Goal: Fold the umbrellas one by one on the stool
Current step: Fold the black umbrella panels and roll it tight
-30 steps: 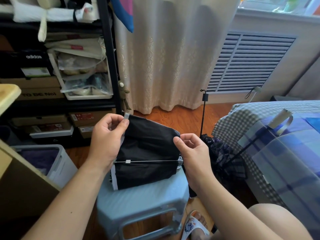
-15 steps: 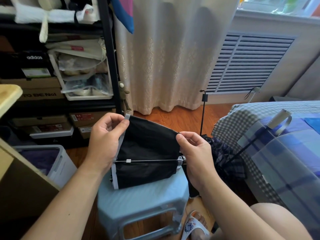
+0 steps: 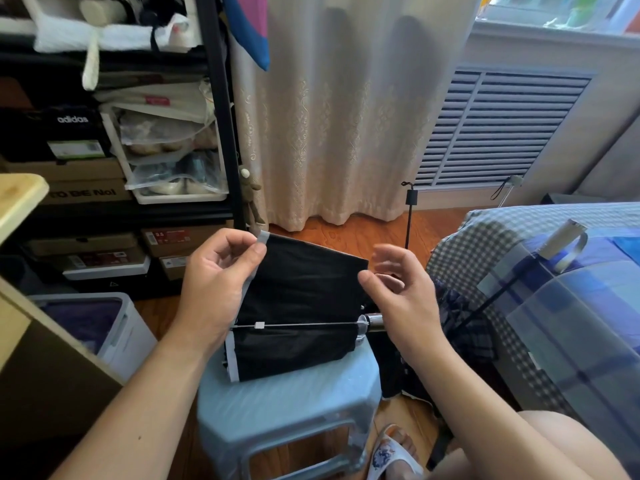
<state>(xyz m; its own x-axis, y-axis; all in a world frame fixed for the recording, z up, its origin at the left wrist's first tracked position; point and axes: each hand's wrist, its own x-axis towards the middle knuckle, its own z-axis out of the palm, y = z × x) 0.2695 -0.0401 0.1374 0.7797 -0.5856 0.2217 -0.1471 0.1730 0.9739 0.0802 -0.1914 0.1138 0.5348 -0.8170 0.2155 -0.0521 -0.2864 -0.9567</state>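
Note:
A black folding umbrella (image 3: 301, 289) with a grey hem lies across the pale blue plastic stool (image 3: 287, 403), one thin metal rib stretched over its fabric. My left hand (image 3: 214, 282) pinches the grey top-left corner of a lifted fabric panel. At the panel's right corner hovers my right hand (image 3: 398, 292), fingers spread and relaxed, thumb tip right by the cloth edge, holding nothing. The umbrella's metal shaft end pokes out below that hand. A dark plaid umbrella (image 3: 464, 323) lies open on the floor to the right, and a blue checked umbrella (image 3: 554, 306) rests on the bed.
A black shelf rack (image 3: 218, 116) packed with shoe boxes stands on the left, with a white storage bin (image 3: 114, 323) and a wooden table edge (image 3: 20, 199) nearer me. The bed (image 3: 485, 237) fills the right side. My slippered foot (image 3: 391, 452) is beside the stool.
My right hand has let go of the panel's right corner and opened its fingers. The left hand keeps its pinch on the grey corner, almost unmoved.

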